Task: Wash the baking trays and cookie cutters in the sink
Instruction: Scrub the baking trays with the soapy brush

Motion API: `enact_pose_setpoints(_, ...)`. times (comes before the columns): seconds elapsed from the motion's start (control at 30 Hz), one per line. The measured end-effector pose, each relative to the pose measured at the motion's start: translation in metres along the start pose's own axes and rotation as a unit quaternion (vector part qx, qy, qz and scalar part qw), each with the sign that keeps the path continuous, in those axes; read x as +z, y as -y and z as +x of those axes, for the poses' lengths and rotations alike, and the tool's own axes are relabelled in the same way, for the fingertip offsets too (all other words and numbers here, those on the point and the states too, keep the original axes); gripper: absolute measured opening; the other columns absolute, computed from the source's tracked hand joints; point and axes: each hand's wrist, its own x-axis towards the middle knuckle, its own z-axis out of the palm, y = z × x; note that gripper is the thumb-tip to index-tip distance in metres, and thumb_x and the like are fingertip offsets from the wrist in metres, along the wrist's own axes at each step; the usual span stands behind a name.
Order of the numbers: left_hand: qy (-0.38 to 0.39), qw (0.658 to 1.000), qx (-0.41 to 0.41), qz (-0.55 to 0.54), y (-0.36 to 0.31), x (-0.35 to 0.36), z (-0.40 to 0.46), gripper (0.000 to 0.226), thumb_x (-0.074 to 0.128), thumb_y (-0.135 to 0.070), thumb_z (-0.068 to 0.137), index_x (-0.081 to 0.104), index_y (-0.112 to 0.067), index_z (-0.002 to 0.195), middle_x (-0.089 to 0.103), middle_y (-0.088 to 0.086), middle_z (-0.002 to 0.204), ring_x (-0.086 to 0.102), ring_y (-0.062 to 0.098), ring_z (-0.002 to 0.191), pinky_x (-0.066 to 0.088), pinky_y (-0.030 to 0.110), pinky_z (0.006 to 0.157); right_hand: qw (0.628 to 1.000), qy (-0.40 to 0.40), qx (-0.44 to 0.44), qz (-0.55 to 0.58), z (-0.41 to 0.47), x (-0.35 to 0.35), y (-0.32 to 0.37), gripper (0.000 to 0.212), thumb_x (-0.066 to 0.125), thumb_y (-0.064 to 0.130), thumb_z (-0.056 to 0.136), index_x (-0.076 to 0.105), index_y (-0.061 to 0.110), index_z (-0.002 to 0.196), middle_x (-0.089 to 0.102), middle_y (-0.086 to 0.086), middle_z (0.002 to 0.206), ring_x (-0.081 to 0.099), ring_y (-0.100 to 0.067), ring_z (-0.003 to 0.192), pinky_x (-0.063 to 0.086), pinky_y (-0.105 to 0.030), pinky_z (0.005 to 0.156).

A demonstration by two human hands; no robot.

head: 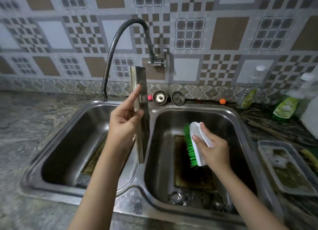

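Steel sink [141, 181] w/ two bowls sits nearest. Over its right bowl, right hand [212, 149] grip is closed on a white brush [197, 143], green hairs facing left. Over sink's middle wall, left hand [123, 119] grip holds a baking tray [143, 124] up on edge. Tap [127, 45] curves behind sink.

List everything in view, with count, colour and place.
Sink: 1, steel, two basins, centre.
Tap: 1, dark hose, on wall.
Tray: 1, dark metal, held upright over divider.
Trays in basins: 2, stained, one each.
Brush: 1, white, green bristles, over right basin.
Strainers: 2, steel, behind sink.
Bottles: 2, clear, counter right.
Container: 1, clear, right of sink.
Hands: left holds tray; right holds brush.
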Motion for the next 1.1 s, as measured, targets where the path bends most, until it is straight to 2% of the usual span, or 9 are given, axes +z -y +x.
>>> enact_pose_setpoints(0.13, 0.048, 0.991, -0.021, 0.126, 0.015, -0.022, 0.001, 0.073, 0.04, 0.026, 0.082, 0.05, -0.026, 0.132, 0.052, 0.006, 0.134, 0.034, 0.025, 0.13, 0.035, 0.025, 0.108, 1.0, 0.011, 0.011, -0.012, -0.006, 0.027, 0.006, 0.05, 0.077, 0.021, 0.078, 0.06, 0.027, 0.125, 0.057, 0.017, 0.121, 0.052, 0.021, 0.099, 0.037, 0.002, 0.085)
enact_pose_setpoints(0.23, 0.039, 0.977, -0.069, 0.196, 0.05, -0.049, 0.002, 0.075, 0.037, 0.027, 0.08, 0.051, -0.027, 0.13, 0.044, -0.007, 0.126, 0.049, -0.009, 0.104, 0.036, 0.002, 0.072, 1.0, 0.01, 0.008, -0.022, -0.01, 0.043, 0.01, 0.05, 0.076, 0.018, 0.078, 0.06, 0.024, 0.125, 0.06, 0.007, 0.125, 0.052, 0.014, 0.106, 0.036, 0.003, 0.084)
enact_pose_setpoints(0.27, 0.035, 0.97, -0.086, 0.227, 0.065, -0.061, 0.003, 0.077, 0.038, 0.025, 0.08, 0.052, -0.032, 0.128, 0.048, -0.004, 0.128, 0.053, -0.014, 0.099, 0.036, 0.002, 0.074, 0.999, 0.009, 0.01, -0.029, -0.01, 0.049, 0.01, 0.049, 0.076, 0.018, 0.079, 0.06, 0.023, 0.125, 0.061, 0.005, 0.125, 0.054, 0.008, 0.107, 0.036, 0.004, 0.082)
enact_pose_setpoints(0.4, 0.048, 0.921, -0.154, 0.354, 0.127, -0.105, 0.004, 0.075, 0.041, 0.019, 0.075, 0.056, -0.033, 0.126, 0.047, 0.005, 0.144, 0.044, 0.006, 0.13, 0.037, 0.002, 0.09, 0.998, 0.006, 0.03, -0.056, -0.013, 0.058, 0.006, 0.049, 0.074, 0.017, 0.08, 0.059, 0.022, 0.127, 0.061, 0.004, 0.122, 0.056, -0.004, 0.105, 0.038, 0.005, 0.075)
enact_pose_setpoints(0.5, 0.071, 0.862, -0.202, 0.459, 0.169, -0.129, 0.001, 0.068, 0.047, 0.012, 0.076, 0.053, -0.021, 0.135, 0.036, 0.006, 0.151, 0.037, 0.022, 0.137, 0.04, 0.025, 0.105, 0.995, 0.006, 0.058, -0.085, -0.015, 0.063, -0.005, 0.05, 0.073, 0.02, 0.081, 0.057, 0.023, 0.129, 0.058, 0.008, 0.117, 0.053, -0.002, 0.101, 0.038, 0.003, 0.07)
enact_pose_setpoints(0.7, 0.073, 0.802, -0.286, 0.519, 0.231, -0.148, 0.005, 0.065, 0.049, 0.007, 0.082, 0.046, -0.02, 0.141, 0.028, 0.007, 0.155, 0.025, 0.033, 0.143, 0.025, 0.033, 0.115, 0.986, 0.013, 0.113, -0.12, -0.014, 0.069, -0.027, 0.053, 0.073, 0.024, 0.082, 0.055, 0.026, 0.131, 0.061, 0.003, 0.124, 0.056, -0.009, 0.106, 0.045, -0.02, 0.082)
enact_pose_setpoints(0.9, 0.07, 0.827, -0.307, 0.466, 0.267, -0.164, 0.009, 0.054, 0.05, 0.004, 0.087, 0.051, -0.015, 0.137, 0.048, 0.01, 0.143, 0.04, 0.029, 0.135, 0.029, 0.027, 0.111, 0.977, 0.024, 0.147, -0.15, -0.007, 0.077, -0.04, 0.052, 0.071, 0.026, 0.083, 0.053, 0.029, 0.132, 0.06, 0.002, 0.127, 0.055, -0.008, 0.103, 0.041, -0.009, 0.07)
enact_pose_setpoints(1.0, 0.015, 0.86, -0.337, 0.383, 0.271, -0.177, 0.004, 0.044, 0.061, -0.016, 0.091, 0.054, -0.009, 0.134, 0.057, 0.007, 0.134, 0.051, 0.019, 0.127, 0.033, 0.017, 0.103, 0.976, 0.025, 0.151, -0.155, -0.005, 0.079, -0.042, 0.051, 0.072, 0.025, 0.083, 0.054, 0.029, 0.131, 0.059, 0.003, 0.128, 0.054, -0.007, 0.107, 0.042, -0.012, 0.076)
enact_pose_setpoints(1.1, -0.002, 0.88, -0.339, 0.334, 0.269, -0.179, -0.001, 0.054, 0.067, -0.033, 0.088, 0.053, -0.009, 0.134, 0.055, 0.005, 0.136, 0.049, 0.012, 0.127, 0.035, 0.024, 0.109, 0.976, 0.026, 0.157, -0.148, -0.005, 0.078, -0.044, 0.051, 0.072, 0.025, 0.083, 0.055, 0.029, 0.131, 0.058, 0.004, 0.13, 0.053, -0.008, 0.11, 0.044, -0.019, 0.083)
